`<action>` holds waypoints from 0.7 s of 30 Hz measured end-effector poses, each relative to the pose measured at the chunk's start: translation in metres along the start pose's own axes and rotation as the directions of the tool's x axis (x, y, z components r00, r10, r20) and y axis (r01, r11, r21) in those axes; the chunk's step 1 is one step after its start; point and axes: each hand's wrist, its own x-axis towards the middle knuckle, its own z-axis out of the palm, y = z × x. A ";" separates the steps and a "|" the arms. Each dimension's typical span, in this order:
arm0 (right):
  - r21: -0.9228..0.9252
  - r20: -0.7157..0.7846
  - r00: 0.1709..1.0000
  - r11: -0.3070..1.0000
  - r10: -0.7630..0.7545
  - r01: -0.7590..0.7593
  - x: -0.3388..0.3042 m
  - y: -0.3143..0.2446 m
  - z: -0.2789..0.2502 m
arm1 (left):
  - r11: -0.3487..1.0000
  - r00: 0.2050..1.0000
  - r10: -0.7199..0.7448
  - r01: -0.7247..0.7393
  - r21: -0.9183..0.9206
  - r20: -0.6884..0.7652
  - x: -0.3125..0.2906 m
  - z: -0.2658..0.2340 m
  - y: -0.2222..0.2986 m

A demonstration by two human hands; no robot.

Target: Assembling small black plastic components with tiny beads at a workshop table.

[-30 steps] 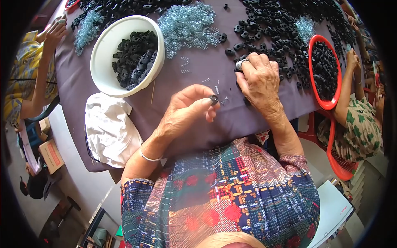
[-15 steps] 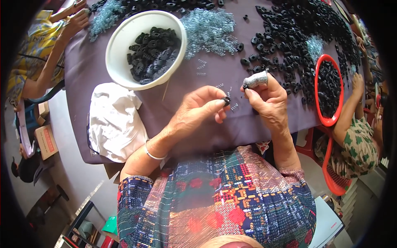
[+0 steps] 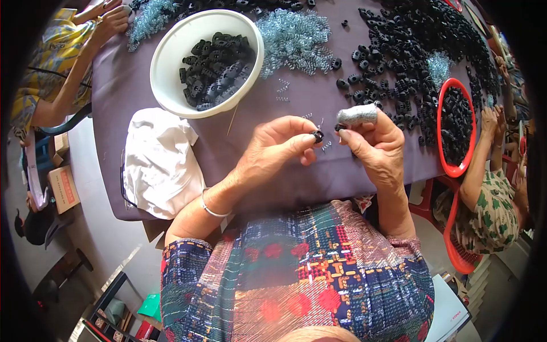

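My left hand (image 3: pixel 268 149) pinches a small black plastic piece (image 3: pixel 318 137) between thumb and forefinger, its hollow end showing. Facing it, a short gap away, my right hand (image 3: pixel 383 153) grips another small black piece (image 3: pixel 339 127) between the thumb and a forefinger wrapped in a grey cover (image 3: pixel 360 114). Fingers partly hide that second piece. Beneath and between my hands, a few loose metal springs (image 3: pixel 326 146) lie on the purple-grey cloth (image 3: pixel 256 191). Two more springs (image 3: pixel 283 90) rest farther away, near a heap of springs (image 3: pixel 299 41).
A white bowl (image 3: pixel 161 98) of black pieces stands at far left, a white cloth (image 3: pixel 162 165) nearer me. Black pieces (image 3: pixel 399 62) spread over the far right, beside a red basket (image 3: pixel 442 154) hanging over the edge. Other people's hands (image 3: pixel 115 20) work at both sides.
My right hand has shifted slightly right and turned a little, still pinching its black piece. My left hand keeps its hold almost in place. The whole view has moved slightly.
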 end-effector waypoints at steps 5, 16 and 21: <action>-0.019 0.102 0.992 0.998 0.069 -0.068 -0.001 -0.006 -0.001 | 0.999 0.999 0.035 -0.034 0.038 -0.014 -0.001 0.000 -0.001; -0.204 0.009 0.997 0.976 -0.076 0.077 -0.007 0.001 0.010 | 0.995 0.996 0.074 -0.071 0.068 -0.041 -0.003 0.005 -0.003; -0.287 -0.027 0.989 0.949 -0.144 0.130 -0.006 0.007 0.014 | 0.989 0.993 0.114 -0.110 0.096 -0.038 -0.001 0.002 -0.004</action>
